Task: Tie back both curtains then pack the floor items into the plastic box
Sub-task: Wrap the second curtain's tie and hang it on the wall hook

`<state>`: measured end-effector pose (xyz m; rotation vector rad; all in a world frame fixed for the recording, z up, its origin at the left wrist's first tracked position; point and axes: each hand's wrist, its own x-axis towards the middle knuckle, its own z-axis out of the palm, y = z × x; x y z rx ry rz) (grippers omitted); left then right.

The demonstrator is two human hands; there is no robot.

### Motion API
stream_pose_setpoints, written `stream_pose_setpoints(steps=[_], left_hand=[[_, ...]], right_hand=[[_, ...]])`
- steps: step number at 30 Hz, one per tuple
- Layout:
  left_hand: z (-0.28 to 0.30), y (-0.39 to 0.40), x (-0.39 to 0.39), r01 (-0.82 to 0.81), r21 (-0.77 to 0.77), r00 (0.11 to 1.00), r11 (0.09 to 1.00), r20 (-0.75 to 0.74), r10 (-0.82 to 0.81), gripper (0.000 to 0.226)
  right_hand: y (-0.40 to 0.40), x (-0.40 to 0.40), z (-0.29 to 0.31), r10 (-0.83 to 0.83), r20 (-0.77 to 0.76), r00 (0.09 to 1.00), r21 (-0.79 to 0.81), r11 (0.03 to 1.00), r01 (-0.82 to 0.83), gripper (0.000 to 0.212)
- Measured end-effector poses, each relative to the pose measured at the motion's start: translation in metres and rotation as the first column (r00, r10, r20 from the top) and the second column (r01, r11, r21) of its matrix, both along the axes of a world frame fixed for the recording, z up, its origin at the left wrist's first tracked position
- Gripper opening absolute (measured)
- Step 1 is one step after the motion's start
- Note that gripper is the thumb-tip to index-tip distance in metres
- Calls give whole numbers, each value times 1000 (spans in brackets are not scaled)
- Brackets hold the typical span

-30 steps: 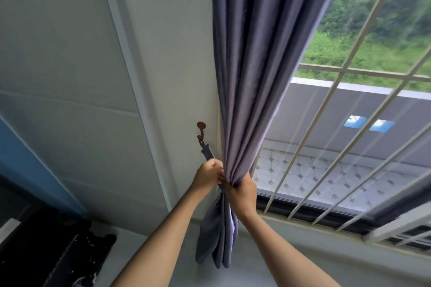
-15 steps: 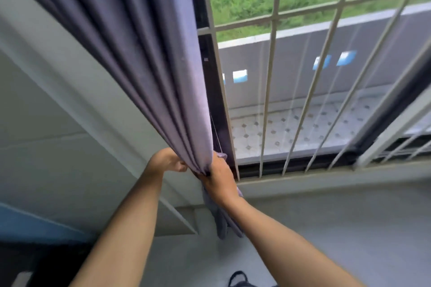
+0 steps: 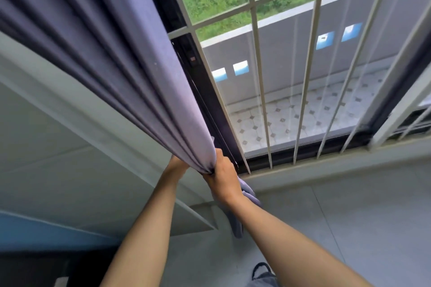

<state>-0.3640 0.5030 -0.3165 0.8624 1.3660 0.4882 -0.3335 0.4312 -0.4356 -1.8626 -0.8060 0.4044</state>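
While bunched, curtain [image 3: 130, 72] between both hands [image 3: 224, 177].

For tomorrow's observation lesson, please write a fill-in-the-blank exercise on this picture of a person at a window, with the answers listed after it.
1. The right hand grips the gathered ____, which is purple-grey.
2. The left hand is partly hidden behind the curtain, so its ____ cannot be seen.
3. White metal ____ cross the window.
4. Beyond the balcony wall grow ____ plants.

Answers: curtain; fingers; bars; green
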Motion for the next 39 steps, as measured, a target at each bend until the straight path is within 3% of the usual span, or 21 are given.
stream_pose_setpoints(steps=[1,3,5,10,13,17,20,23,27,32,36,39], left_hand=[[-9,0,-1,10,4,996,1000,85,-10,30],[-22,1,-1,33,93,994,995,101,-42,11],[-34,0,-6,-44,180,996,983,81,30,12],[-57,0,-18,-284,92,935,954,249,254,27],[-52,-2,-26,-325,128,912,937,307,274,35],[-50,0,-36,-484,176,858,857,290,425,35],[-53,-1,-42,-648,225,761,727,228,608,7],[-51,-4,-51,-709,291,702,643,202,683,30],[-53,-8,-65,-599,387,786,701,120,606,46],[-69,5,-74,-787,72,613,613,208,762,57],[-88,8,-86,-764,-97,608,637,221,763,54],[-102,2,-99,-667,-260,663,698,220,715,18]], right_hand=[[-1,0,1,5,3,1000,-16,1000,-5,36],[-1,2,2,5,-15,1000,-21,1000,-6,40],[-1,5,4,5,-38,999,-20,1000,-6,41],[-3,10,8,28,-59,998,-40,999,-31,42],[-5,8,12,38,-60,997,-62,997,-42,41],[-2,0,13,86,-26,996,-73,994,-87,34],[-1,-5,15,122,14,992,-66,991,-120,37],[-2,-3,16,132,11,991,-98,987,-130,42],[-1,4,11,152,14,988,-127,981,-149,46],[-1,6,8,128,9,992,-115,985,-126,49],[-2,10,7,146,-1,989,-111,983,-146,49],[-4,11,7,130,5,991,-99,987,-129,52]])
